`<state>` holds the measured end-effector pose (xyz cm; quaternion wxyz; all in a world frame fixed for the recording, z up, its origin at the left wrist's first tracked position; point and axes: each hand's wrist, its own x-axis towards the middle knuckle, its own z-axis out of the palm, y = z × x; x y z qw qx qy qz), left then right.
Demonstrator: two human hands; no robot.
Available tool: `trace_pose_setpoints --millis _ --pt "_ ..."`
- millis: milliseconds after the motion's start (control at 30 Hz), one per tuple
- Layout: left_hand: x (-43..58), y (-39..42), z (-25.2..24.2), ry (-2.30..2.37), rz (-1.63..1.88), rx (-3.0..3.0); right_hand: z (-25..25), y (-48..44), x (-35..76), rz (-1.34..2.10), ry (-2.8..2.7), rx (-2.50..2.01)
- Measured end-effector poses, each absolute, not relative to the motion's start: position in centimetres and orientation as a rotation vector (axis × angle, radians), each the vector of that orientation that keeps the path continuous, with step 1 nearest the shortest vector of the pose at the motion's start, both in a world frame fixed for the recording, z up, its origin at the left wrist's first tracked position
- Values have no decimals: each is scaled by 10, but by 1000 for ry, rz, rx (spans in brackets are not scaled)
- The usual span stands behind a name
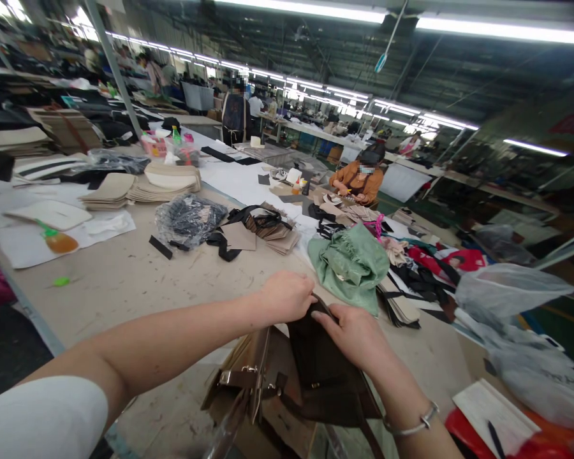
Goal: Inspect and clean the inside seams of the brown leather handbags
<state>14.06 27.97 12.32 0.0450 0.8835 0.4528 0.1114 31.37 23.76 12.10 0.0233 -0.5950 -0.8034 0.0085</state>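
Note:
A dark brown leather bag [316, 376] with metal buckles stands on the worktable [124, 280] right in front of me. My left hand [287, 296] is closed on the bag's top edge, fingers curled over it. My right hand [356, 335], with a silver bangle at the wrist, pinches the same edge from the other side. Tan panels and a brass clasp [242, 376] hang at the bag's left side.
A green cloth bundle [351, 264] lies just beyond my hands. Stacks of tan cut pieces [143, 185], a plastic bag of dark parts [189, 220] and black straps cover the table. A glue bottle [57, 241] lies at left. A seated person [358, 182] works further along.

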Motion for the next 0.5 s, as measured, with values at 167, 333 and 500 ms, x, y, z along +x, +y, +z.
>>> trace_pose_setpoints --millis 167,333,500 --pt "143 280 122 1389 347 2655 121 242 306 -27 -2508 -1924" --pt "133 277 125 1214 478 2576 121 240 306 -33 -2503 -2008" --pt "108 271 124 1255 409 2506 124 237 313 -8 -2516 -1989"
